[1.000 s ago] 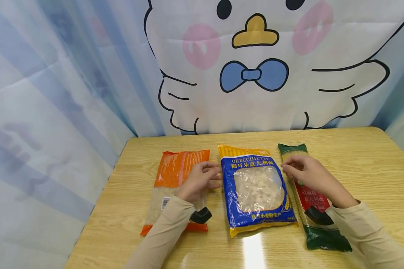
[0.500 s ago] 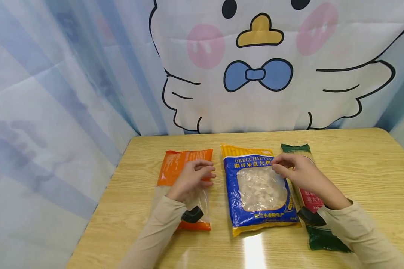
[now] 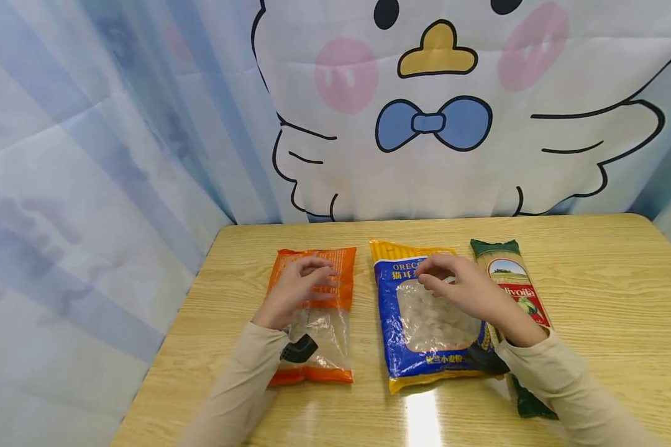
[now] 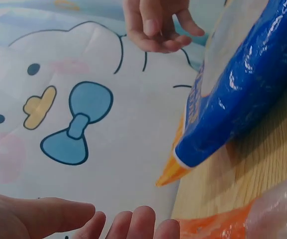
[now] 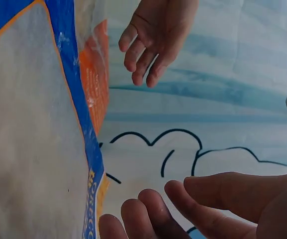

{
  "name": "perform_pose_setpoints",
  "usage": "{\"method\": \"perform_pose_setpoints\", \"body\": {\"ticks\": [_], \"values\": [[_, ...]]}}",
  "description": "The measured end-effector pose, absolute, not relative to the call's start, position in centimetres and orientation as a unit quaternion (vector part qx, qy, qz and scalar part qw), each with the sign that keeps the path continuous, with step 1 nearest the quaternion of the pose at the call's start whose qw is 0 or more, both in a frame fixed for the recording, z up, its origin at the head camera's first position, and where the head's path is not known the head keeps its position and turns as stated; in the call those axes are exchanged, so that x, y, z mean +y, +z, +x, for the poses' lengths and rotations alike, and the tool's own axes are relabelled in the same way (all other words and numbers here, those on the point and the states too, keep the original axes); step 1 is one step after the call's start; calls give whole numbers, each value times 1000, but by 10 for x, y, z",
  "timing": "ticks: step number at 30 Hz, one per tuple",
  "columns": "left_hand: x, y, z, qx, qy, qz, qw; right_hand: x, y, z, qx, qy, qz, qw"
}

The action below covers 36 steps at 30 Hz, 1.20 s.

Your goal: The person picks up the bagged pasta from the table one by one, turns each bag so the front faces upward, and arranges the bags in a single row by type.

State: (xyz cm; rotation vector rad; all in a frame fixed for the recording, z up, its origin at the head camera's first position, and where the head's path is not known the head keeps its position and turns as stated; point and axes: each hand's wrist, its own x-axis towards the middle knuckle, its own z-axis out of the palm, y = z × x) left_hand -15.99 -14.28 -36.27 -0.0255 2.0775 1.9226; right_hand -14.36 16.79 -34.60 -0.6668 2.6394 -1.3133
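Three food packets lie side by side on the table. My left hand (image 3: 296, 292) hovers over the orange-and-clear packet (image 3: 330, 332), fingers loosely bent and holding nothing. Over the blue-and-yellow bag of orecchiette pasta (image 3: 391, 335) is my right hand (image 3: 470, 292), its thumb and fingers curved with a gap between them and nothing held. The forearm on that side partly hides a green-and-red pasta packet (image 3: 506, 270). In the left wrist view, relaxed left fingers (image 4: 143, 224) show at the bottom. Bent right fingers (image 5: 153, 209) appear beside the orecchiette bag in the right wrist view.
The wooden table (image 3: 609, 279) runs back to a curtain (image 3: 335, 167) printed with a cartoon figure. Black wrist devices sit at both cuffs, the left one (image 3: 299, 349) over the orange packet. Another curtain (image 3: 89, 248) hangs along the left side.
Both hands have moved left. The right hand has gone from above the green-and-red packet to above the orecchiette bag, and the left further over the orange packet. The view has shifted slightly.
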Motion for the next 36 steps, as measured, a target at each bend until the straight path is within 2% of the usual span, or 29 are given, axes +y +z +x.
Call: {"method": "perform_pose_setpoints", "body": {"ticks": [4,13,20,36], "values": [[-152,-365,-160,735,661,-12,149,155,-349,-143,875,-413,-246,53],[-172,-372,-161,741,655,-51,139,132,-357,-140,865,-409,-281,78],[-184,-381,-161,750,647,-66,124,118,-363,-138,857,-419,-278,113],[-214,-394,-159,753,646,-92,86,90,-378,-134,856,-411,-291,118]]}}
